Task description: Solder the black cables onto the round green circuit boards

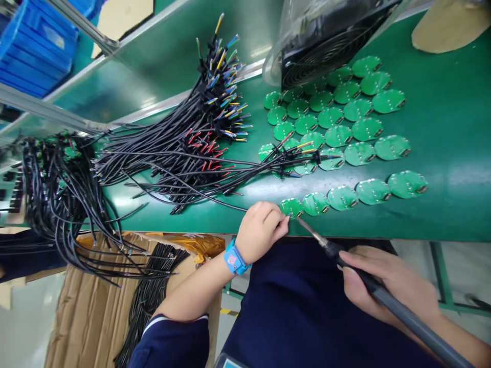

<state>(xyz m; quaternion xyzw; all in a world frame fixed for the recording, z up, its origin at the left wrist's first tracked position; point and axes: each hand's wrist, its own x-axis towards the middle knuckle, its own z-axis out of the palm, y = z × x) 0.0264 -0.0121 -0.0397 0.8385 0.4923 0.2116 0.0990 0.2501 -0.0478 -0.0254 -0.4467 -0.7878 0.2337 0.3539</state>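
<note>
My left hand (263, 229), with a blue band on its wrist, is closed in a pinch on the end of a black cable (226, 205). Its fingertips are at the edge of the leftmost round green circuit board (291, 208) in the front row. In my right hand (387, 281) is a soldering iron (333, 250), gripped by its dark handle. The iron's tip points up and left and meets or nearly meets that same board's lower edge. The wire ends between the fingers and the board are too small to make out.
More round green boards (356, 110) lie in rows behind, with several loose cables (245, 173) across some. A black fan unit (337, 46) stands at the back. A big cable bundle (164, 133) lies left; wired boards (71, 152) hang cables over the table edge above a cardboard box (82, 301).
</note>
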